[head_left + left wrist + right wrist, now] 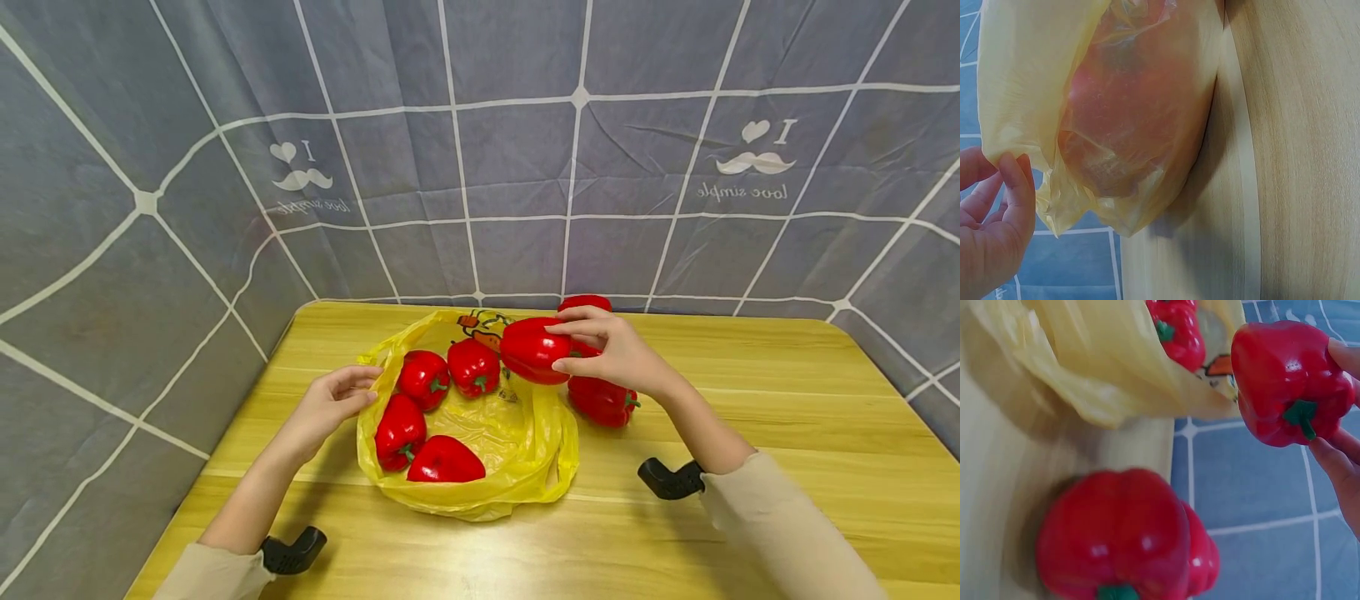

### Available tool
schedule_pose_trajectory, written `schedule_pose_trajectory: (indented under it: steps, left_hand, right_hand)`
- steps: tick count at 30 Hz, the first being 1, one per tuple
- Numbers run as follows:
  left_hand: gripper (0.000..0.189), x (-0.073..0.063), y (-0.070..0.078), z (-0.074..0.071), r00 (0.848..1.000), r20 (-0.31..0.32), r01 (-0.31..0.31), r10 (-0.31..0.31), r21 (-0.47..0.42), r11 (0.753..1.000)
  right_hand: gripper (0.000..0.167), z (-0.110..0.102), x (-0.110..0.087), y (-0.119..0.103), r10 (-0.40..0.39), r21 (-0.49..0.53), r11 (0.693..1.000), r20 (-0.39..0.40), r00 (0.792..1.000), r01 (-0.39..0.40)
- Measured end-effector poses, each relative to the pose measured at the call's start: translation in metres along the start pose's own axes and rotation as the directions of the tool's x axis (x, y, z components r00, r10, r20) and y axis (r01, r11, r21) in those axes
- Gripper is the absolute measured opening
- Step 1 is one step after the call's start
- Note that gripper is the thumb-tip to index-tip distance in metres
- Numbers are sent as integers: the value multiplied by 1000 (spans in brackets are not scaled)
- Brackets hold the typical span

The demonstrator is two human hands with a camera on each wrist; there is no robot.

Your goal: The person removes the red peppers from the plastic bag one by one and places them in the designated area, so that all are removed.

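Observation:
A yellow plastic bag [551,433] lies with its mouth wide on the table, several red bell peppers [401,429] inside along its left and front. My left hand [330,408] pinches the bag's left rim between thumb and fingers, as the left wrist view shows up close. In my right hand [618,350] is another red bell pepper [1291,381], gripped at its stem end and raised at the bag's right rim. Beside the bag on the right, more red bell peppers [603,402] sit on the table, partly hidden behind the right hand.
The wood-grain table [765,392] runs to a grey curtain [517,167] with white grid lines at the back and left. A black wrist device [670,479] is strapped at the right sleeve, and another [294,552] at the left sleeve.

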State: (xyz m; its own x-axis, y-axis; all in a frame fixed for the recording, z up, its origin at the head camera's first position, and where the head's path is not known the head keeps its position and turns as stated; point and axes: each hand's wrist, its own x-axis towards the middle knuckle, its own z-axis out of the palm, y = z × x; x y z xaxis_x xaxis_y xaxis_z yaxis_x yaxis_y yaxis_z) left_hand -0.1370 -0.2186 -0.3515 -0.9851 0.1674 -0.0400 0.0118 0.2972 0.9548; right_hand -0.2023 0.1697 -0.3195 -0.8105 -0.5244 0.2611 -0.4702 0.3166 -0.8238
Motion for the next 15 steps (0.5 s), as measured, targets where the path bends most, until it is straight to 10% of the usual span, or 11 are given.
schedule_pose_trajectory:
  steps: [15]
  left_hand:
    - [40,1,1,-3,1000,6,10,-11,27,1000]
  right_hand:
    - [42,-42,-25,1,27,-108,993,-126,992,-41]
